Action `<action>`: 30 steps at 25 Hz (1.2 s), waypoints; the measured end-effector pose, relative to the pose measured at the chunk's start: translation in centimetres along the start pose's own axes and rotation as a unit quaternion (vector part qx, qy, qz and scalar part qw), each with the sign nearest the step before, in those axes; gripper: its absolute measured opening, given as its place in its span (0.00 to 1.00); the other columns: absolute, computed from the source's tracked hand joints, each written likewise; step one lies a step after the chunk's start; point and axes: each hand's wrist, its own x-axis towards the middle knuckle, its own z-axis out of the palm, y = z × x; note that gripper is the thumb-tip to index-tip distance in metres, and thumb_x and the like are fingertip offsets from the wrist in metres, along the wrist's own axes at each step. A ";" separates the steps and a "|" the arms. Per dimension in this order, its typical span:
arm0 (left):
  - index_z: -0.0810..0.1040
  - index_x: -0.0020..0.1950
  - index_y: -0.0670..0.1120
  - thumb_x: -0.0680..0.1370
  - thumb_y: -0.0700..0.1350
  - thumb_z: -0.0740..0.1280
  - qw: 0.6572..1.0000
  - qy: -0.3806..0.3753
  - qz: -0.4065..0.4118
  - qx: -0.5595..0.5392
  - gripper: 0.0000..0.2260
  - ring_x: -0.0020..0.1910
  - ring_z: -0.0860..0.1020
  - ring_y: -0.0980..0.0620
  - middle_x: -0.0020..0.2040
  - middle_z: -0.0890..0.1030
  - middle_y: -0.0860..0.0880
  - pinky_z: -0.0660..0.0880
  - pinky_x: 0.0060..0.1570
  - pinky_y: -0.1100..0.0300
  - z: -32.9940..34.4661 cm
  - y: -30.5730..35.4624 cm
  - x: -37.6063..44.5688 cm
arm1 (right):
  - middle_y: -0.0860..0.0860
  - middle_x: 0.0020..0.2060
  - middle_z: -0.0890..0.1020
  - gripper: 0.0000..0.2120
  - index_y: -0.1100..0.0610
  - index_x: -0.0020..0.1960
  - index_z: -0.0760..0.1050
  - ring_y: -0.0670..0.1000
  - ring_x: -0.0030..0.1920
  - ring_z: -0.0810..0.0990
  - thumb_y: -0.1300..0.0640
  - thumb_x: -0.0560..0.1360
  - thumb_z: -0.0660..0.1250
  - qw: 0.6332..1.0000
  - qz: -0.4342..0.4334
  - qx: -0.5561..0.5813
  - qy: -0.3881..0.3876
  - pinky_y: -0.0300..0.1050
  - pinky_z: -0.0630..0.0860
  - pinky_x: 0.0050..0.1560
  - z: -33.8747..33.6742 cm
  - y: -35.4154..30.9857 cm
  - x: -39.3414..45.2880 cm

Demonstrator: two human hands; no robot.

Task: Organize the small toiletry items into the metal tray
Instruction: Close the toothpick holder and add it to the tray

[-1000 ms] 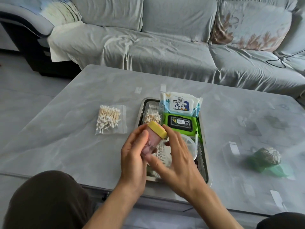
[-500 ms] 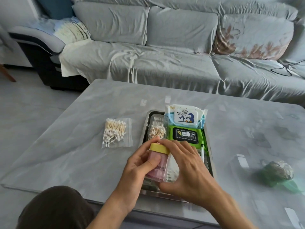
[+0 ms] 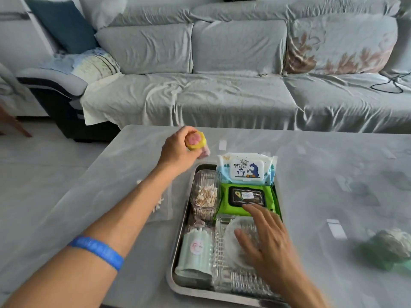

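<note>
My left hand (image 3: 178, 150) grips a pink jar with a yellow lid (image 3: 196, 142) and holds it above the table just beyond the far left corner of the metal tray (image 3: 178, 247). My right hand (image 3: 264, 238) lies flat with straight fingers over a clear round container (image 3: 231, 238) in the tray. The tray also holds a clear box of cotton swabs (image 3: 205, 196), a mint-green tub (image 3: 195, 252), a green wipes pack (image 3: 246, 197) and a blue-and-white baby wipes pack (image 3: 245, 167) at its far end.
A bag of cotton swabs (image 3: 159, 204) lies on the table left of the tray, mostly hidden by my left forearm. A crumpled green bag (image 3: 389, 247) sits at the right. A grey sofa (image 3: 222, 85) stands beyond the table.
My left hand has carried the pink jar from over the tray's near end out past its far left corner. My right hand has let go of the jar and dropped onto the clear container.
</note>
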 end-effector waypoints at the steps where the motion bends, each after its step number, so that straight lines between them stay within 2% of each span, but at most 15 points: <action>1: 0.79 0.58 0.49 0.67 0.40 0.74 0.998 -0.038 0.000 0.046 0.20 0.54 0.80 0.46 0.55 0.83 0.47 0.74 0.50 0.59 0.9 0.1 1.5 | 0.42 0.69 0.71 0.32 0.46 0.74 0.65 0.39 0.65 0.63 0.32 0.75 0.50 1.000 -0.001 -0.002 -0.005 0.41 0.61 0.68 0.2 0.1 -0.2; 3: 0.80 0.58 0.50 0.69 0.39 0.71 0.985 -0.120 -0.019 0.123 0.18 0.55 0.79 0.47 0.56 0.82 0.47 0.71 0.48 0.61 2.5 0.0 3.3 | 0.42 0.67 0.73 0.29 0.46 0.72 0.67 0.41 0.65 0.68 0.35 0.76 0.54 1.000 -0.012 -0.002 -0.002 0.45 0.68 0.67 0.4 0.6 -0.4; 5: 0.80 0.59 0.48 0.72 0.40 0.70 0.972 -0.165 -0.025 0.168 0.16 0.53 0.79 0.47 0.56 0.82 0.47 0.70 0.46 0.62 3.8 -0.5 3.9 | 0.39 0.65 0.72 0.28 0.45 0.71 0.67 0.41 0.64 0.68 0.34 0.76 0.55 1.000 -0.018 0.006 -0.003 0.44 0.67 0.66 0.3 1.2 -0.4; 7: 0.80 0.59 0.47 0.72 0.41 0.70 0.969 -0.188 -0.033 0.160 0.15 0.49 0.78 0.48 0.55 0.82 0.47 0.70 0.45 0.62 4.6 -1.4 4.2 | 0.34 0.64 0.66 0.30 0.44 0.72 0.65 0.37 0.64 0.63 0.31 0.75 0.54 1.000 -0.013 0.019 -0.014 0.40 0.62 0.66 0.0 2.0 -0.5; 9: 0.81 0.57 0.47 0.73 0.44 0.72 0.968 -0.205 -0.039 0.138 0.13 0.47 0.77 0.51 0.53 0.83 0.47 0.70 0.45 0.62 5.1 -2.6 4.1 | 0.33 0.63 0.64 0.31 0.44 0.72 0.65 0.35 0.64 0.62 0.30 0.74 0.53 0.999 -0.011 0.031 -0.011 0.38 0.61 0.65 -0.2 2.4 -0.4; 11: 0.81 0.56 0.48 0.74 0.46 0.72 0.970 -0.209 -0.045 0.118 0.11 0.48 0.78 0.50 0.54 0.83 0.47 0.72 0.47 0.61 5.4 -3.4 4.1 | 0.34 0.62 0.65 0.31 0.45 0.72 0.66 0.36 0.64 0.64 0.30 0.74 0.54 0.999 -0.012 0.044 -0.005 0.37 0.62 0.65 -0.4 2.3 -0.2; 13: 0.80 0.58 0.49 0.74 0.49 0.72 0.971 -0.214 -0.045 0.099 0.13 0.53 0.79 0.49 0.58 0.82 0.46 0.74 0.52 0.59 5.4 -3.5 3.9 | 0.34 0.62 0.66 0.31 0.45 0.72 0.67 0.37 0.63 0.66 0.30 0.74 0.54 0.999 -0.006 0.050 -0.009 0.37 0.63 0.64 -0.5 2.3 -0.3; 16: 0.75 0.67 0.48 0.74 0.50 0.72 0.980 -0.170 -0.024 0.100 0.22 0.64 0.76 0.46 0.67 0.77 0.46 0.71 0.61 0.56 5.0 -2.8 2.5 | 0.35 0.60 0.69 0.30 0.46 0.70 0.69 0.39 0.60 0.70 0.31 0.73 0.58 0.999 0.001 0.052 0.010 0.37 0.67 0.59 -1.2 2.4 -0.7; 19: 0.76 0.67 0.46 0.74 0.40 0.70 0.996 -0.051 0.043 0.063 0.21 0.61 0.77 0.45 0.67 0.77 0.45 0.69 0.58 0.61 5.1 -0.1 -1.3 | 0.38 0.59 0.75 0.26 0.47 0.68 0.71 0.41 0.57 0.74 0.36 0.74 0.62 0.996 0.025 0.082 0.036 0.39 0.72 0.55 -2.8 2.2 -0.8; 21: 0.78 0.65 0.44 0.73 0.37 0.68 0.994 -0.026 0.101 0.026 0.21 0.59 0.78 0.45 0.64 0.79 0.45 0.70 0.61 0.61 6.2 3.1 -4.9 | 0.43 0.60 0.79 0.22 0.49 0.65 0.73 0.45 0.57 0.77 0.42 0.74 0.65 0.994 0.042 0.082 0.059 0.45 0.77 0.55 -4.2 3.4 -1.1; 23: 0.78 0.65 0.43 0.72 0.36 0.69 0.986 -0.070 0.150 -0.004 0.21 0.61 0.77 0.46 0.63 0.79 0.45 0.65 0.64 0.69 8.6 6.8 -8.6 | 0.45 0.58 0.81 0.17 0.51 0.62 0.76 0.48 0.56 0.79 0.50 0.75 0.68 0.989 0.081 0.072 0.103 0.50 0.78 0.54 -6.2 5.5 -2.2; 24: 0.77 0.66 0.43 0.72 0.36 0.69 0.981 -0.109 0.159 -0.017 0.21 0.62 0.77 0.47 0.64 0.79 0.45 0.64 0.63 0.70 9.9 8.4 -10.4 | 0.46 0.57 0.81 0.15 0.51 0.61 0.77 0.49 0.56 0.79 0.53 0.75 0.69 0.982 0.109 0.075 0.132 0.51 0.78 0.54 -7.3 6.6 -2.8; 26: 0.75 0.69 0.44 0.73 0.38 0.68 0.967 -0.183 0.177 -0.029 0.23 0.63 0.75 0.47 0.65 0.78 0.45 0.68 0.64 0.62 12.8 11.3 -13.5 | 0.48 0.57 0.82 0.15 0.52 0.60 0.78 0.52 0.56 0.80 0.61 0.73 0.68 0.961 0.174 0.077 0.201 0.53 0.77 0.55 -9.8 8.6 -3.7; 28: 0.72 0.71 0.45 0.72 0.39 0.68 0.946 -0.240 0.216 -0.021 0.26 0.63 0.75 0.45 0.66 0.77 0.44 0.70 0.65 0.56 16.1 13.3 -15.8 | 0.53 0.59 0.81 0.21 0.54 0.62 0.76 0.58 0.58 0.77 0.67 0.71 0.65 0.938 0.237 0.035 0.250 0.54 0.73 0.58 -12.5 11.4 -4.4; 30: 0.67 0.74 0.47 0.71 0.41 0.68 0.926 -0.293 0.239 -0.003 0.31 0.65 0.73 0.44 0.69 0.74 0.44 0.70 0.66 0.52 19.1 15.0 -17.1 | 0.57 0.64 0.77 0.26 0.55 0.67 0.73 0.61 0.62 0.74 0.69 0.70 0.63 0.918 0.320 -0.013 0.235 0.55 0.70 0.61 -14.9 15.1 -4.9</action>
